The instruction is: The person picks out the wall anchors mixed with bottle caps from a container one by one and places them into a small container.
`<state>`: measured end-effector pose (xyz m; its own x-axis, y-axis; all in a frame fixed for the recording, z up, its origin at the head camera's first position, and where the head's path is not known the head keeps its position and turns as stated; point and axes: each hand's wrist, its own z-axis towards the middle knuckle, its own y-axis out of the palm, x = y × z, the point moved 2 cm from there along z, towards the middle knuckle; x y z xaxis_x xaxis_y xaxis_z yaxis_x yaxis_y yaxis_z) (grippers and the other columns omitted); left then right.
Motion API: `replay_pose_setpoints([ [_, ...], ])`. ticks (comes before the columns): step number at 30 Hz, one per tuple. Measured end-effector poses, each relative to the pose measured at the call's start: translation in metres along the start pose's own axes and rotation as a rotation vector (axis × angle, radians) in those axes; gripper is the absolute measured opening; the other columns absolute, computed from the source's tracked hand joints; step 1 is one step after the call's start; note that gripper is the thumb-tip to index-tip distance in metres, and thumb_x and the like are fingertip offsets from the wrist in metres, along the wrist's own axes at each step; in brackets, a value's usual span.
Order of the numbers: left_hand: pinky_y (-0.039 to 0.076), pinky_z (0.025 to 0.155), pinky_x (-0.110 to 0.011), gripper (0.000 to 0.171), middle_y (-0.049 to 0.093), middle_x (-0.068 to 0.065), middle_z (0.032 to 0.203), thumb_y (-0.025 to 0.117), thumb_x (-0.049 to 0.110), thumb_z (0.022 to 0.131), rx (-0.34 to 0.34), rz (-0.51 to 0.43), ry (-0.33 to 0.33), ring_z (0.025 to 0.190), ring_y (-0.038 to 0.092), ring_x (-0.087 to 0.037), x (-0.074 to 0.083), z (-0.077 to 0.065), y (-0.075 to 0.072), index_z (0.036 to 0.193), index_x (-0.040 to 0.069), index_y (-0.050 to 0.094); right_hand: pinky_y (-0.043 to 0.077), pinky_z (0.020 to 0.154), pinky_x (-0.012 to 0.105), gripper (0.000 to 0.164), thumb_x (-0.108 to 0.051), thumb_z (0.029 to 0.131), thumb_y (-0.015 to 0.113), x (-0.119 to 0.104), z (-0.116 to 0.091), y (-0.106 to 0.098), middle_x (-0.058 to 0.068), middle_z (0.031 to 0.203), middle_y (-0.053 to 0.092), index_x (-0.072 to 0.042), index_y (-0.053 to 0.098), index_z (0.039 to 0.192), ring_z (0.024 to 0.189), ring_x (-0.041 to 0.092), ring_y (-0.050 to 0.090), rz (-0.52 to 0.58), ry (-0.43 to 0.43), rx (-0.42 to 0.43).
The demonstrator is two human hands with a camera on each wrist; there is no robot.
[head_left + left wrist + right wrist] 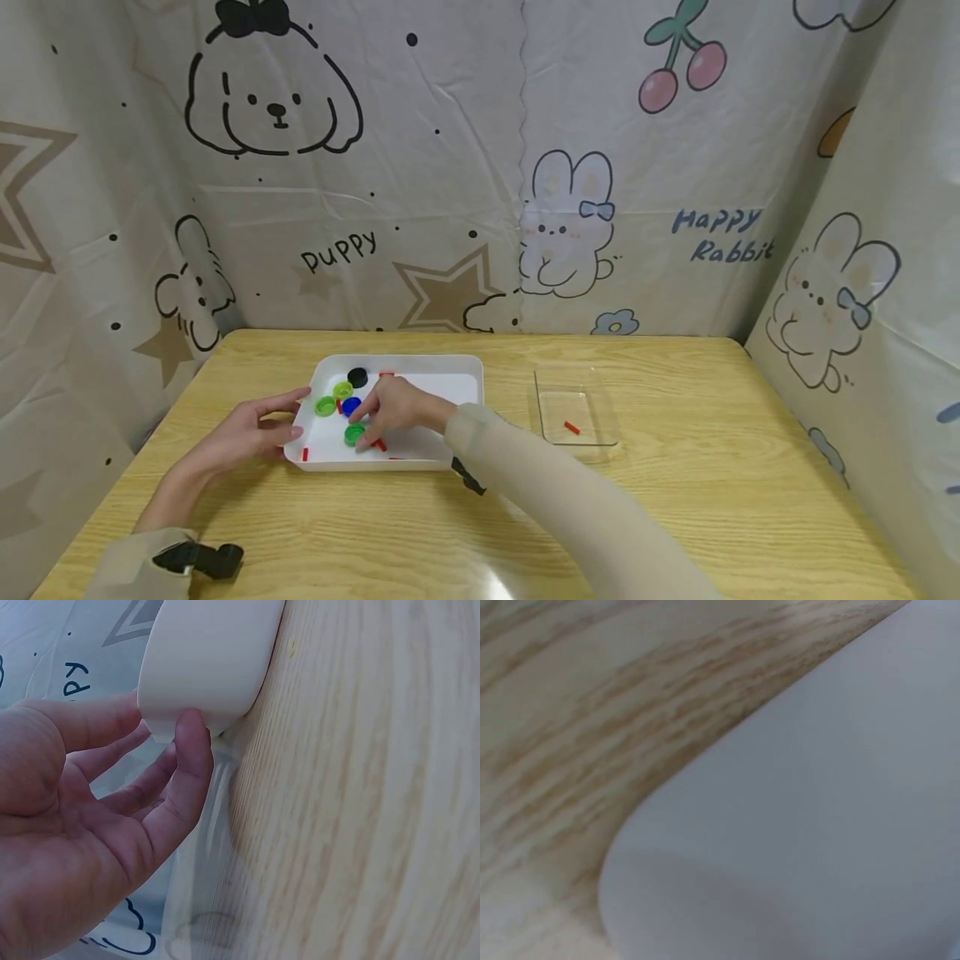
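Note:
A white tray (442, 421) lies on the table and holds round plastic bottle caps and short red sticks. Fingertips of my left hand (238, 432) touch the tray's left end from outside; the left wrist view shows its loosely bent fingers (196, 754) against the wall. My right hand (393, 407) reaches into the tray, thumb and index finger at the edges of a green bottle cap (354, 434). Around it lie a blue cap (351, 406), a light green cap (325, 406), a yellow-green cap (342, 390) and a black cap (357, 377).
Right of the tray stands a clear square container (547, 444) with one red stick (572, 427) inside. A red stick (305, 454) lies in the tray's front left corner. Printed curtains (465, 167) hang behind and beside the wooden table (720, 500).

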<state>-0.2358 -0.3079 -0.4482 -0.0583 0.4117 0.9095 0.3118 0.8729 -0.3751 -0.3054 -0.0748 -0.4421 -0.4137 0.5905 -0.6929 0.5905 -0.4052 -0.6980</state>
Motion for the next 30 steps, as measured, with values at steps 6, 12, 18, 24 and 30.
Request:
replay_pose_setpoints([
  [6,0.056,0.074,-0.040,0.067,0.038,-0.028,0.137,0.066,0.016,0.090,0.005,0.005,-0.003,0.105,0.057,-0.034,0.000,0.001,0.002,0.149,0.010,0.033,0.036,0.085,0.016,0.031,-0.026,0.070,0.085,-0.002,-0.009,-0.013,-0.005,0.053,0.050,-0.019,0.077,0.100,0.057,0.008,0.046,-0.029,-0.091,0.029],
  [12,0.055,0.074,-0.039,0.068,0.039,-0.027,0.136,0.066,0.017,0.090,0.012,0.006,-0.018,0.102,0.057,-0.033,-0.001,0.002,0.003,0.149,0.010,0.033,0.032,0.052,0.021,0.032,-0.027,0.073,0.083,-0.005,-0.032,-0.046,-0.006,0.066,0.053,-0.020,0.076,0.103,0.058,0.009,0.040,0.004,-0.163,0.039],
  [18,0.056,0.073,-0.039,0.069,0.038,-0.028,0.137,0.067,0.019,0.089,0.006,0.001,-0.015,0.101,0.058,-0.032,0.001,0.003,0.004,0.148,0.010,0.033,0.030,0.051,0.021,0.033,-0.024,0.076,0.082,0.005,-0.069,-0.094,-0.003,0.065,0.051,-0.016,0.075,0.107,0.057,0.009,0.036,0.026,-0.222,0.078],
  [24,0.056,0.074,-0.040,0.069,0.031,-0.028,0.143,0.066,0.017,0.090,0.002,0.003,-0.029,0.111,0.051,-0.037,0.002,0.003,0.002,0.149,0.010,0.032,0.029,0.052,0.023,0.030,-0.022,0.077,0.081,0.032,-0.117,-0.134,-0.001,0.063,0.046,-0.014,0.075,0.106,0.059,0.010,0.038,-0.012,-0.187,0.151],
  [30,0.055,0.075,-0.038,0.070,0.030,-0.028,0.144,0.067,0.019,0.089,0.007,0.034,-0.026,0.113,0.048,-0.039,0.002,0.001,0.000,0.149,0.010,0.031,0.030,0.052,0.023,0.033,-0.020,0.077,0.081,0.067,-0.164,-0.159,0.002,0.064,0.047,-0.012,0.073,0.108,0.058,0.013,0.037,0.036,-0.100,0.196],
])
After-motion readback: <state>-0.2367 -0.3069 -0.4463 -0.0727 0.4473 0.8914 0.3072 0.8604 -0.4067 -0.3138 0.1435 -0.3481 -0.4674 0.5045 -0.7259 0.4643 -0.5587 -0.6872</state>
